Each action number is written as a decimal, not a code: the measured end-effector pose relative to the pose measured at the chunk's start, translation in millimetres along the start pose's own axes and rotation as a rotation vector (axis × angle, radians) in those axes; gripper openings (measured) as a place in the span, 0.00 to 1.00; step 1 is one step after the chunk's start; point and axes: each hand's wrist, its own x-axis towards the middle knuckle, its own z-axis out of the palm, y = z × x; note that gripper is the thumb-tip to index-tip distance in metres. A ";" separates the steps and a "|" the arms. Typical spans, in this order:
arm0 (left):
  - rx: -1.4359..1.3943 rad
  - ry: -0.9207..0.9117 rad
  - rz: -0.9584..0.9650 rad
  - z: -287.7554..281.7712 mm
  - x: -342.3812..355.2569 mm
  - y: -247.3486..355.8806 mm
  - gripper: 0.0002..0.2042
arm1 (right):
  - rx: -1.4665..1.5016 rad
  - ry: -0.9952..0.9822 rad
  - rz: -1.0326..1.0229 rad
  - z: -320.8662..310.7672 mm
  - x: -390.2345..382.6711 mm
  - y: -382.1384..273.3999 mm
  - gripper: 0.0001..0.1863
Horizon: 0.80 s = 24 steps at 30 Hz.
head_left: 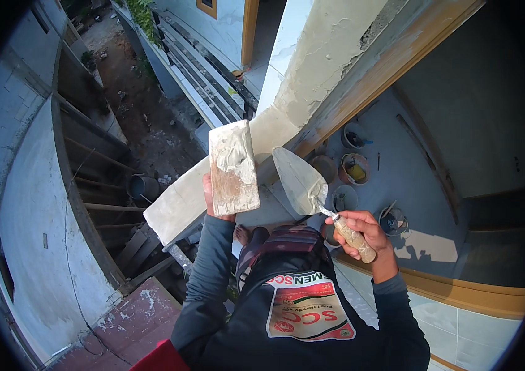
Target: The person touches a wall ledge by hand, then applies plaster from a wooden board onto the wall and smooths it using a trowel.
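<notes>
Head view: right fingers [358,216] wrap the handle [355,240] of a likely light trowel [299,180]; half-hidden left fingers [208,195] hold a seemingly stiff, smeared board [232,167].

Patchy brown and cream board [234,168], pale-grey trowel blade [299,180], tan handle [355,240], black shirt [237,331] with red print [312,309]

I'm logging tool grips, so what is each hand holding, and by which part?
Right hand: pointed trowel, by its tan handle. Left hand: plaster-smeared rectangular board, at its lower left edge; any grip beneath is hidden.
</notes>
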 end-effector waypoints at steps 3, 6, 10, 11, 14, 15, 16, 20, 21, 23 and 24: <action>-0.140 -0.063 -0.095 4.7 8.4 -0.3 0.31 | -0.694 0.221 -0.299 16.8 -15.1 -12.8 0.23; -0.141 0.009 -0.132 6.9 19.6 -7.6 0.28 | -1.531 0.356 -0.613 32.0 -20.5 -26.9 0.22; -0.094 0.071 -0.190 3.7 22.1 -18.0 0.27 | -1.779 0.422 -0.680 37.3 -18.7 -39.5 0.21; -0.069 0.049 -0.212 2.9 21.1 -20.6 0.28 | -1.800 0.461 -0.697 35.4 -15.1 -40.9 0.21; -0.154 -0.010 -0.328 1.8 18.2 -29.0 0.29 | -1.834 0.538 -0.775 28.6 -4.8 -39.6 0.21; -0.167 -0.014 -0.340 1.9 18.6 -32.4 0.28 | -1.856 0.557 -0.804 25.9 -1.6 -39.0 0.21; -0.172 -0.007 -0.328 2.5 19.1 -35.7 0.28 | -1.833 0.546 -0.833 24.4 0.0 -37.7 0.22; -0.231 0.006 -0.256 5.3 25.3 -43.8 0.28 | -1.808 0.523 -0.872 23.4 2.6 -32.7 0.23; -0.267 0.011 -0.268 5.7 26.7 -44.4 0.27 | -1.796 0.525 -0.877 24.4 2.3 -31.3 0.23; -0.220 -0.001 -0.247 5.5 29.0 -42.8 0.27 | -1.735 0.542 -0.861 26.6 3.4 -27.7 0.22; -0.244 0.012 -0.258 5.0 29.6 -41.7 0.27 | -1.696 0.552 -0.857 27.6 4.4 -25.7 0.22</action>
